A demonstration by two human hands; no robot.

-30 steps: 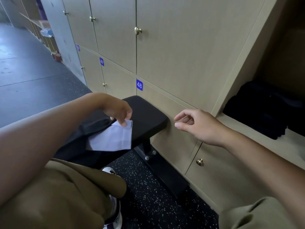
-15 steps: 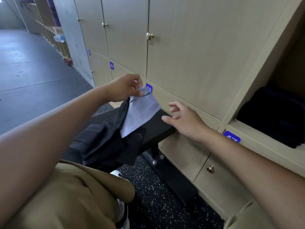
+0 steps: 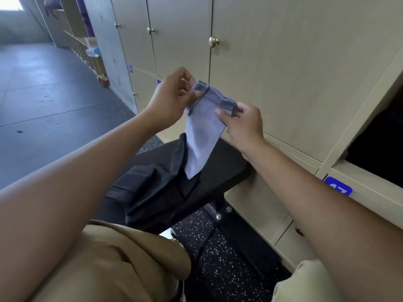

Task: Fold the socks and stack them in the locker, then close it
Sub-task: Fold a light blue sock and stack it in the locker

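Sock [image 3: 204, 129] – pale lilac – pinched at its cuff by my left hand [image 3: 169, 99] and right hand [image 3: 244, 125], hanging over black bench [image 3: 226, 168]; beige lockers [image 3: 283, 73] behind, speckled floor [image 3: 222, 264] below.

The pale lilac knitted cloth sock [image 3: 204, 136] looks thin and matt. The beige wood-grain laminate locker doors [image 3: 283, 68] are smooth, with shiny brass-coloured metal knobs [image 3: 214, 41]. The black padded bench [image 3: 226, 164] has a dull finish; the speckled black floor [image 3: 220, 264] looks rubbery.
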